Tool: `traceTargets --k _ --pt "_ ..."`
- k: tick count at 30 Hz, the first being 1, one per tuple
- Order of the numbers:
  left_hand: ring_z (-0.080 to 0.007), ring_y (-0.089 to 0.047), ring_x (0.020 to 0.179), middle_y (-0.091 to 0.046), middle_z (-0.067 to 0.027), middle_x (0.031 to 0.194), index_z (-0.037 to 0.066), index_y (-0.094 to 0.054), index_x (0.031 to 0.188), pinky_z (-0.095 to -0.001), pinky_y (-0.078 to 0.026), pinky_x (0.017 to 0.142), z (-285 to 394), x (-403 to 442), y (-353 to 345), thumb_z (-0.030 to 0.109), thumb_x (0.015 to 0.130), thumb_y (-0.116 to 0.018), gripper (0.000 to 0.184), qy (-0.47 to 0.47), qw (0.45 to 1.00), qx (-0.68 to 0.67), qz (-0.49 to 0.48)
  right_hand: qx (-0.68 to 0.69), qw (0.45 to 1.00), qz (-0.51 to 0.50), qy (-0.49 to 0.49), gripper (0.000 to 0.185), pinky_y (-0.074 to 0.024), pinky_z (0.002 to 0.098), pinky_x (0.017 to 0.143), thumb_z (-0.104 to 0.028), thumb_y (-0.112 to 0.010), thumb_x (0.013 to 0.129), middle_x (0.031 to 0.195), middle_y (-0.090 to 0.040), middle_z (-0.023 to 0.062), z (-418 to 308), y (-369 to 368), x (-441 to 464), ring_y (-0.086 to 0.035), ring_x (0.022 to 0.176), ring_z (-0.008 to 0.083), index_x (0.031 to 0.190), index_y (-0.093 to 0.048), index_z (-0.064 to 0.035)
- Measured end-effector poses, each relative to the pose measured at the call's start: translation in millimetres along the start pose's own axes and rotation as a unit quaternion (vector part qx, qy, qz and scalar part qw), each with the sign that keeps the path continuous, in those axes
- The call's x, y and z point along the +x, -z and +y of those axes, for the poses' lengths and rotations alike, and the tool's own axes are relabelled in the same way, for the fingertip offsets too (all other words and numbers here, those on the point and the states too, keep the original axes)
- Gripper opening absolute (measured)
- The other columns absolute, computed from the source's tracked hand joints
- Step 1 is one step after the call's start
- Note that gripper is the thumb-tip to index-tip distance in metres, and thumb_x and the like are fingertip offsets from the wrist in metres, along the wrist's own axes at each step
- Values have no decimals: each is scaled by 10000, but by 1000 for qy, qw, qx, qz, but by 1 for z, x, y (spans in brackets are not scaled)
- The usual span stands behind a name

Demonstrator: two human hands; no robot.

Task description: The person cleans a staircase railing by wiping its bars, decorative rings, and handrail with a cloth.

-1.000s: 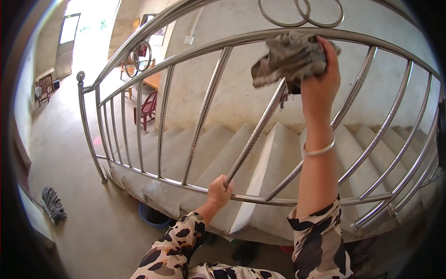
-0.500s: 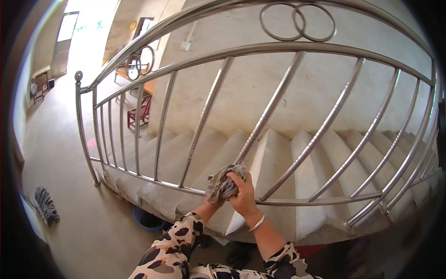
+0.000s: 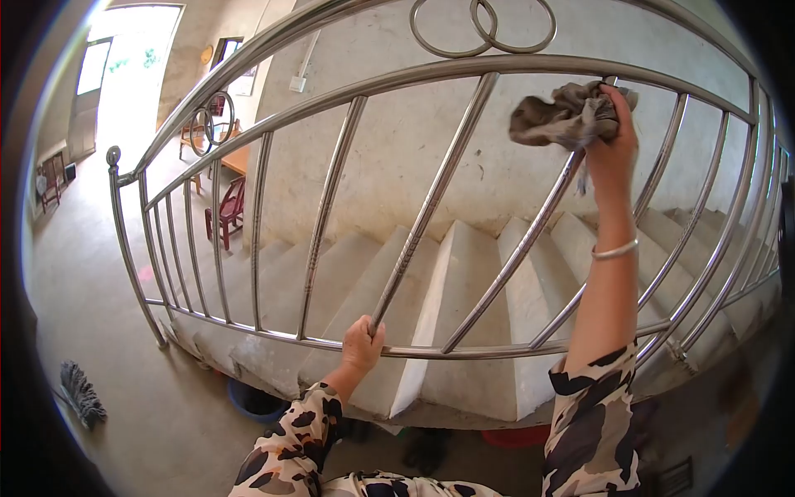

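Note:
My left hand is wrapped round the foot of a shiny metal baluster, just above the railing's bottom bar. Higher up and to the right, my right hand grips a crumpled grey-brown rag. The rag is wrapped round the top of another baluster, close under the middle rail. A silver bangle circles my right wrist. Part of the rag behind my fingers is hidden.
Concrete stairs rise to the right behind the railing, against a stained wall. On the floor at left lies a grey mop head. A blue basin stands under the stair edge. A red chair is beyond the railing.
My right hand has carried the rag from the bottom of one baluster up to the top of the one to its right. My left hand has left the rag and now grips a baluster.

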State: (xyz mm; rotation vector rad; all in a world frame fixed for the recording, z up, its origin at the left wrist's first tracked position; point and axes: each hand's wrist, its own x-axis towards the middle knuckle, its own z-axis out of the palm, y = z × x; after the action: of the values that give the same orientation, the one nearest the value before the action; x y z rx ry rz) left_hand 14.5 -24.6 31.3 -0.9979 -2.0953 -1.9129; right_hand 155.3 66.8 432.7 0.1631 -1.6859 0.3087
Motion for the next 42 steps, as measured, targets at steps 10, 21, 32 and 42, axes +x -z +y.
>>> traceTargets --k 10,21,32,42 --pt "-350 -455 578 -451 -157 589 39 -407 648 -407 -357 530 -5 0 -4 223 755 -529 245 3 1000 11 4 -249 963 -99 36 484 -179 479 982 26 -520 560 1037 -543 139 10 -15 -226 -439 1045 342 1041 -510 -27" --pt "-360 -443 577 -443 -172 591 29 -402 647 -420 -342 523 -8 4 -7 213 749 -531 247 18 1000 4 -5 -109 971 -179 -113 428 -383 367 820 66 -524 561 983 -524 174 -10 3 -274 -472 944 349 972 -545 -53" --pt "-337 -435 537 -428 -157 571 26 -401 641 -393 -346 502 -11 1 -9 199 744 -547 249 7 1000 -11 10 -173 983 -59 12 476 -314 384 896 73 -494 556 959 -543 157 0 -15 -198 -415 1004 353 1021 -516 -29" --pt "-336 -437 538 -426 -155 563 30 -397 637 -401 -342 496 -24 1 -14 198 745 -541 246 4 1000 -20 16 -87 965 -215 -125 484 -364 376 856 85 -546 540 952 -543 175 -11 10 -287 -421 1030 381 1000 -543 -63"
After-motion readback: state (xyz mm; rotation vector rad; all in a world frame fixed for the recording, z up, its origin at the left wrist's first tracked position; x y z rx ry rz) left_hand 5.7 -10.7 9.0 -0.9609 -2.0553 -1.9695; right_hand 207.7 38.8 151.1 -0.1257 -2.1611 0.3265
